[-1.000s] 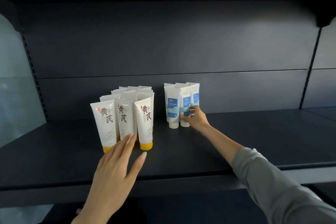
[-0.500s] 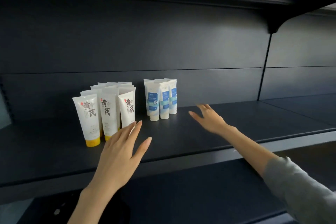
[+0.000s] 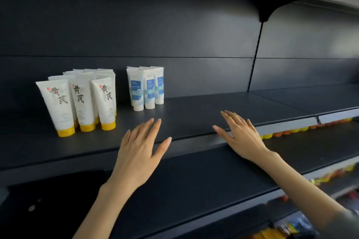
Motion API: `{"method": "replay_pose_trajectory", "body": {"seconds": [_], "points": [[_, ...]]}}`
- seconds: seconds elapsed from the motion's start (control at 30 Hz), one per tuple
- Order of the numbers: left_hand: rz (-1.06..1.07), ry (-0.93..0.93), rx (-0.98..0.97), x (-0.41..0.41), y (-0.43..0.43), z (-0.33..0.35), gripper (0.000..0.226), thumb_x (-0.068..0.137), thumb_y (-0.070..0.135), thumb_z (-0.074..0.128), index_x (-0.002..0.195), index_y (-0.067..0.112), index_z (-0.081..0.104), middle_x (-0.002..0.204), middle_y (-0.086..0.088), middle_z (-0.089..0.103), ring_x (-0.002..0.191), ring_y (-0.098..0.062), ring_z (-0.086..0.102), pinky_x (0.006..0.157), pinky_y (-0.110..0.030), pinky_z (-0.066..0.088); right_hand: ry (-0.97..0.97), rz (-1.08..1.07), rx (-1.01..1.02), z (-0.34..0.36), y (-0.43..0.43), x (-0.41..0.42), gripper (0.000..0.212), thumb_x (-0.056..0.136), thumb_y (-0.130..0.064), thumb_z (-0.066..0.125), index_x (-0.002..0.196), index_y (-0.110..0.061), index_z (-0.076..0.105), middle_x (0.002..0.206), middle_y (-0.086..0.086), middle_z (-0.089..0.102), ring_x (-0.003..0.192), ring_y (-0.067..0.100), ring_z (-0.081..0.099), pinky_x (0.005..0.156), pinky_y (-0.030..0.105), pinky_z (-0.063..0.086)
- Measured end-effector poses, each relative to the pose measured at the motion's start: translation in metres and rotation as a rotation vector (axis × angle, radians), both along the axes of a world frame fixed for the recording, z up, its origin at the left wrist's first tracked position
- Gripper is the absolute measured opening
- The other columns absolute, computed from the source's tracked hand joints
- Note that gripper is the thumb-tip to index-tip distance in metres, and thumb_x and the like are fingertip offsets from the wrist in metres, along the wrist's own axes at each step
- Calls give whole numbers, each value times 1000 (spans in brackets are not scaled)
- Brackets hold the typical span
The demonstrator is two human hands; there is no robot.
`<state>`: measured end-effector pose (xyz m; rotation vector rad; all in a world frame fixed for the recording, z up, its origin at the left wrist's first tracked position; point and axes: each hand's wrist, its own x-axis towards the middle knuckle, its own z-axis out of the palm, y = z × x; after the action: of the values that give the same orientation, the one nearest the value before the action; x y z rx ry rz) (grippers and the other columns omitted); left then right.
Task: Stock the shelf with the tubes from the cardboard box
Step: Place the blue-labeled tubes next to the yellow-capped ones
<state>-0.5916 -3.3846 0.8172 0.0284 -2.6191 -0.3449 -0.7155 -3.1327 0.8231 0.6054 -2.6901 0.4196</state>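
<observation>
Several white tubes with yellow caps (image 3: 81, 103) stand cap-down in rows at the left of the dark shelf (image 3: 204, 114). Just to their right stand three white-and-blue tubes (image 3: 147, 89) in a tight row. My left hand (image 3: 139, 151) hovers open in front of the shelf edge, fingers straight and spread, holding nothing. My right hand (image 3: 239, 136) is also open with spread fingers, over the shelf's front edge to the right of the tubes, apart from them. The cardboard box is not in view.
A lower dark shelf (image 3: 194, 190) runs beneath my arms. Orange and yellow goods (image 3: 303, 130) line a shelf at the right, with more colourful items (image 3: 281, 229) at the bottom right. A bracket (image 3: 264, 15) and upright divide the shelf bays at the right.
My right hand has let go of the blue tubes and drawn back to the right, toward the shelf's front edge. The view has swung right. My left hand stays open.
</observation>
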Motion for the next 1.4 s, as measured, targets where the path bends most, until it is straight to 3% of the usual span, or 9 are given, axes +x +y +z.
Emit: {"method": "replay_pose_trajectory", "body": {"seconds": [0.27, 0.5, 0.77, 0.97, 1.4], "points": [[-177, -21, 31, -16, 108, -18, 72, 88, 62, 13, 151, 27, 17, 158, 4, 20, 144, -13, 18, 118, -39, 15, -35, -173, -20, -49, 111, 34, 85, 81, -72, 13, 152, -25, 13, 159, -5, 15, 147, 16, 8, 119, 48, 7], [-330, -144, 36, -27, 202, -68, 62, 95, 52, 26, 148, 20, 28, 154, -2, 31, 141, -18, 27, 115, -42, 21, -192, -396, -58, -111, 234, 70, 83, 82, -70, 19, 152, -24, 14, 159, -2, 16, 146, 19, 12, 116, 50, 9], [-506, -311, -19, -54, 305, -128, 60, 97, 48, 30, 150, 19, 24, 156, -4, 27, 142, -20, 25, 115, -41, 21, -325, -665, -161, -174, 344, 124, 72, 92, -62, 28, 151, -24, 15, 158, -1, 17, 145, 19, 14, 115, 51, 10], [-662, -499, -106, -83, 366, -184, 67, 93, 56, 20, 151, 22, 18, 157, -1, 24, 143, -19, 21, 116, -41, 18, -456, -884, -254, -233, 383, 156, 75, 90, -65, 29, 150, -22, 19, 158, 1, 19, 145, 21, 18, 114, 54, 16], [-924, -738, -212, -163, 449, -289, 59, 99, 50, 26, 151, 23, 19, 157, 0, 23, 143, -18, 20, 117, -41, 15, -650, -1192, -580, -330, 370, 146, 74, 93, -56, 37, 152, -18, 13, 159, 6, 13, 146, 23, 15, 118, 46, 19]]}}
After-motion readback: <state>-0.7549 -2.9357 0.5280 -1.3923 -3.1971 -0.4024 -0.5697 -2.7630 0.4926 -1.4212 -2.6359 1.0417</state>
